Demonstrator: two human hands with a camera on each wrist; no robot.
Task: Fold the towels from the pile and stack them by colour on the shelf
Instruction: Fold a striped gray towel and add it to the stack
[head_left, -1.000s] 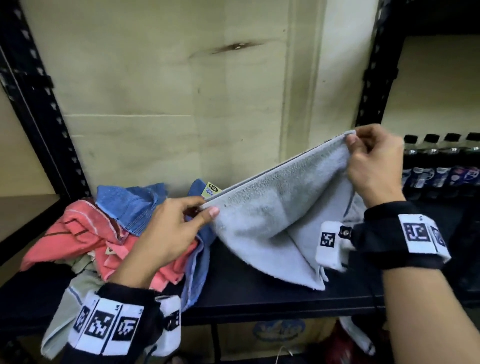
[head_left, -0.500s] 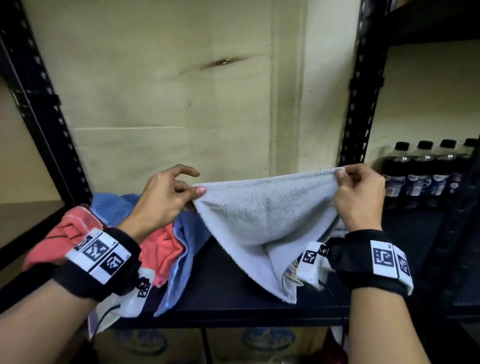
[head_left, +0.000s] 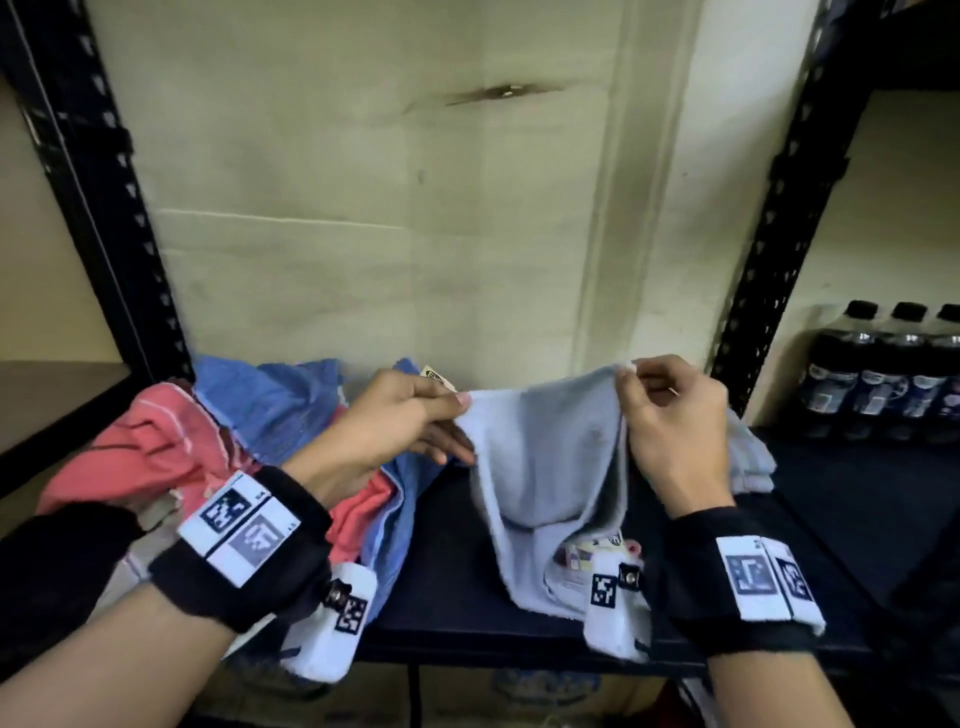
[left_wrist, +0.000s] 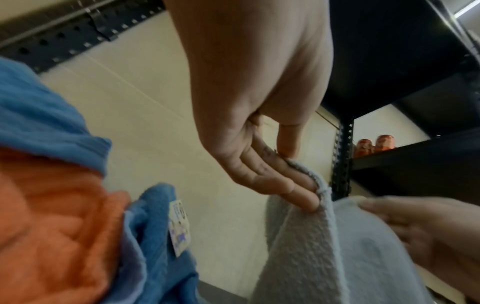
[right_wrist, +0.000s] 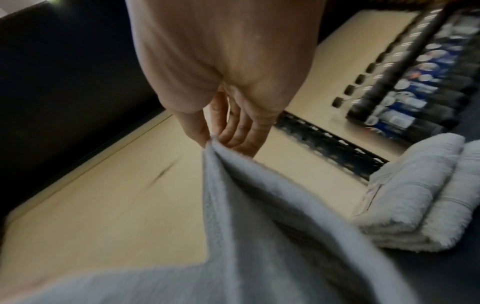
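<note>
A pale grey towel (head_left: 540, 467) hangs between my two hands above the black shelf (head_left: 447, 561). My left hand (head_left: 415, 415) pinches its left top corner between thumb and fingers (left_wrist: 298, 191). My right hand (head_left: 670, 415) pinches the right top corner (right_wrist: 213, 144). The towel (right_wrist: 259, 226) sags in a fold between the hands, and its lower tip reaches the shelf's front. A loose pile of blue towels (head_left: 275, 400) and coral towels (head_left: 145, 447) lies to the left. Folded grey-white towels (right_wrist: 415, 195) sit stacked on the shelf at the right, partly behind my right hand (head_left: 753, 457).
Black perforated uprights (head_left: 774, 218) frame the bay, backed by a beige board wall (head_left: 363, 208). Dark drink bottles (head_left: 883, 364) stand in the neighbouring bay on the right. Orange cans (left_wrist: 374, 144) stand on a higher shelf. Cardboard boxes (head_left: 467, 696) sit below the shelf.
My hands have come closer together and lower, so the towel's top edge has gone slack and folds inward between them. Both pinches have held throughout.
</note>
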